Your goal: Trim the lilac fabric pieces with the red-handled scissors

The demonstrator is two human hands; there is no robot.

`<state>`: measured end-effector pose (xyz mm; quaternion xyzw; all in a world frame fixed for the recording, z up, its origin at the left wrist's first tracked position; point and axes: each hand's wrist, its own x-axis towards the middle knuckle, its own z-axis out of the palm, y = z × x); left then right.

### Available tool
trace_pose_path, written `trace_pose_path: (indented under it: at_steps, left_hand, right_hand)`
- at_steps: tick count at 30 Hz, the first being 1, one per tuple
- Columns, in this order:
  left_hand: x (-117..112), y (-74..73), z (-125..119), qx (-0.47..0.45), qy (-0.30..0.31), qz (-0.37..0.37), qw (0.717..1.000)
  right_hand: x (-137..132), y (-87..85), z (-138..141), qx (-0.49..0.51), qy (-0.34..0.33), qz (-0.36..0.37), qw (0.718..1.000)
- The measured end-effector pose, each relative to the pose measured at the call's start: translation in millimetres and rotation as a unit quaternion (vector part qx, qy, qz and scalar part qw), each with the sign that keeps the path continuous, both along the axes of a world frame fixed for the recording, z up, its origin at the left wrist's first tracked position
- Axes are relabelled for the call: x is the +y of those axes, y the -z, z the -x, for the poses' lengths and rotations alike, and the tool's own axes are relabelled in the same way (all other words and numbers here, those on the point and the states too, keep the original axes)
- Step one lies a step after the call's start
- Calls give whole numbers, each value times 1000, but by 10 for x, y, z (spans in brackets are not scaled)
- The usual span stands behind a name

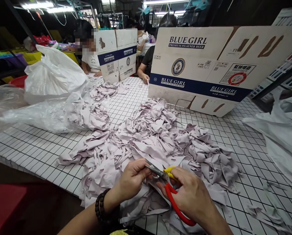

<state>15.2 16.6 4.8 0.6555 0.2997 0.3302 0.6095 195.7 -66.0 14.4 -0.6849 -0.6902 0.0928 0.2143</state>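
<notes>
My right hand (188,187) is wrapped round a pair of scissors (163,174) with one red and one yellow handle. The blades point left, toward the fingertips of my left hand (133,178). My left thumb and fingers are pinched on a piece of pale lilac fabric (154,178) right by the blades; most of that piece is hidden behind the hands. A beaded bracelet (100,205) circles my left wrist. Beneath and beyond both hands spreads a large heap of lilac fabric pieces (146,133), crumpled and overlapping on the table.
Across the grid-patterned table (244,143) stands a large printed cardboard sheet (200,71), with a smaller cardboard (119,55) farther left. Two people sit behind these. White plastic bags (55,75) lie at the left, another bag (288,130) at the right. Fabric scraps (266,215) lie front right.
</notes>
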Motion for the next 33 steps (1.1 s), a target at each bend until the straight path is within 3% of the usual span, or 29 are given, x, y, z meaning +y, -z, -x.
trace_pose_path:
  at_steps: [6, 10, 15, 19, 21, 24, 26, 28, 30, 33]
  left_hand:
    - [4, 18, 6, -21, 12, 29, 999]
    - [12, 27, 16, -28, 18, 49, 998]
    - [20, 53, 19, -31, 12, 71, 997]
    - [45, 77, 39, -26, 2, 79, 997]
    - [53, 56, 71, -9, -27, 34, 999]
    - [14, -28, 135, 35, -46, -38, 998]
    - [-43, -105, 180, 63, 30, -17, 997]
    - [-83, -194, 236, 74, 140, 44, 986]
    - [-37, -302, 306, 75, 206, 85, 972]
    - [344, -551, 383, 125, 164, 65, 976]
  right_hand:
    - [37, 21, 14, 13, -6, -32, 999]
    - [72, 25, -41, 91, -16, 23, 995]
    - [90, 140, -140, 270, 39, 164, 948]
    - [182, 418, 52, 350, 125, 109, 922]
    - [245, 482, 177, 396, 128, 87, 905]
    - [281, 300, 258, 507, 85, 106, 851]
    - [262, 29, 234, 597, 22, 160, 786]
    - [246, -243, 164, 638, -39, 196, 743]
    - [253, -409, 61, 635, -38, 175, 751]
    - [270, -360, -134, 577, 78, 118, 804]
